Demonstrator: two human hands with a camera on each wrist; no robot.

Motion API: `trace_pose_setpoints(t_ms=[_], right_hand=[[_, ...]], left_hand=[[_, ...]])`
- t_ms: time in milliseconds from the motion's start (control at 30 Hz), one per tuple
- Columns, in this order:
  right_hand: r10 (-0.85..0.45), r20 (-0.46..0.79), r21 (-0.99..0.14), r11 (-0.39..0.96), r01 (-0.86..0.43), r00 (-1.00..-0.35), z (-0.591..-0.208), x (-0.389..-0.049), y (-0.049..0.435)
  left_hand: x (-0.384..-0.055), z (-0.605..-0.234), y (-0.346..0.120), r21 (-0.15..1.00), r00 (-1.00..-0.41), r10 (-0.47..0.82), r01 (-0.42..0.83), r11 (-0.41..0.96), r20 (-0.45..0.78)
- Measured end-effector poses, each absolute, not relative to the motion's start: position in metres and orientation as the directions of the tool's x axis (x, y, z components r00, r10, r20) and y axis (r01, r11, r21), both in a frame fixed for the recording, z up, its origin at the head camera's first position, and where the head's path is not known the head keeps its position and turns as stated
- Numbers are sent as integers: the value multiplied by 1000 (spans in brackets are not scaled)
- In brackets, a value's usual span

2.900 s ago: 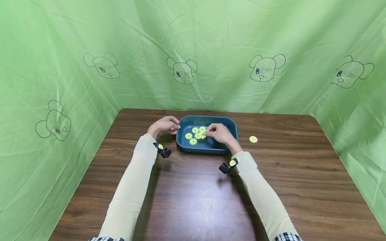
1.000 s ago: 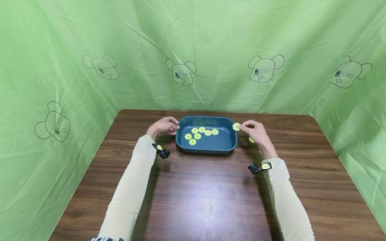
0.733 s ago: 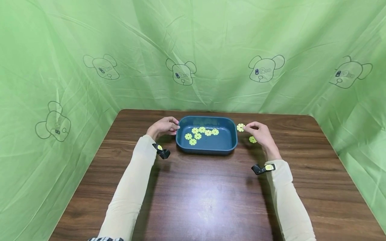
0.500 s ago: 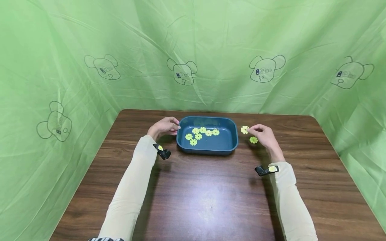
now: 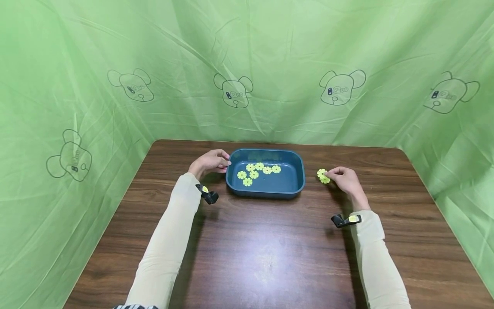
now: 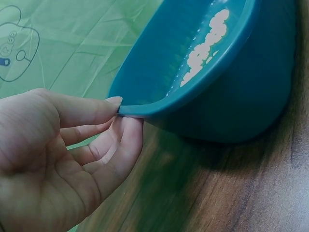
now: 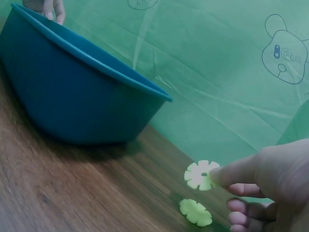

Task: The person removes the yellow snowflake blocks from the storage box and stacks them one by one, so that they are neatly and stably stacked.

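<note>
My left hand (image 5: 210, 162) pinches the left rim of a dark teal plastic basin (image 5: 270, 191); in the left wrist view the thumb lies on top of the rim (image 6: 154, 108) and curled fingers sit beneath it. Several yellow flower-shaped discs (image 5: 247, 182) lie scattered on the basin's floor, mostly to its left. To the right of the basin, my right hand (image 5: 346, 179) pinches a notched yellow flower disc (image 7: 199, 175) with a small centre hole between thumb and finger. Just below that one, a second flower disc (image 7: 196, 212) lies on the wooden table.
The brown wooden table (image 5: 247, 240) runs up to a green cloth curtain (image 5: 278, 116) with bear-head drawings at the back and sides. Black camera straps (image 5: 208, 195) circle both wrists. The basin's wall stands well above the table top.
From inside the basin, my right hand has carried a flower disc out over the right rim, then down beside the disc on the table. My left hand has stayed on the rim.
</note>
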State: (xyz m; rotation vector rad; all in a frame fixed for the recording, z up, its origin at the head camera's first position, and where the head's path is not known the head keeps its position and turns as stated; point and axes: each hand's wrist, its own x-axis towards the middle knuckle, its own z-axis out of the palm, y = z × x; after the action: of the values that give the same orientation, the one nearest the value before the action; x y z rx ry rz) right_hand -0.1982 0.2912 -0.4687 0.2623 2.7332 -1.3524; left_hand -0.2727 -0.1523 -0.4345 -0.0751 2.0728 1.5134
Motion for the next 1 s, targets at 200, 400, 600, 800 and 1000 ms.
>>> trace_pose_setpoints(t_ms=[200,400,600,800,1000], right_hand=[[145,-229,-724,635,268,-963,-465,-197,297],[159,-263,-677,672,299,-952,-467,-199,301],[196,-248,-625,716,311,-949,-472,-203,304],[207,-248,-600,734,318,-946,-473,-206,303],[203,-241,-599,739,310,-949,-473,-206,302]], left_hand=[[-274,-435,-154,861,-838,281,-360,360,-468],[-275,-435,-154,858,-836,276,-368,358,-473],[-275,-433,-153,855,-832,276,-376,358,-482],[-277,-432,-153,851,-829,274,-380,362,-487],[-277,-431,-153,851,-828,275,-382,360,-488]])
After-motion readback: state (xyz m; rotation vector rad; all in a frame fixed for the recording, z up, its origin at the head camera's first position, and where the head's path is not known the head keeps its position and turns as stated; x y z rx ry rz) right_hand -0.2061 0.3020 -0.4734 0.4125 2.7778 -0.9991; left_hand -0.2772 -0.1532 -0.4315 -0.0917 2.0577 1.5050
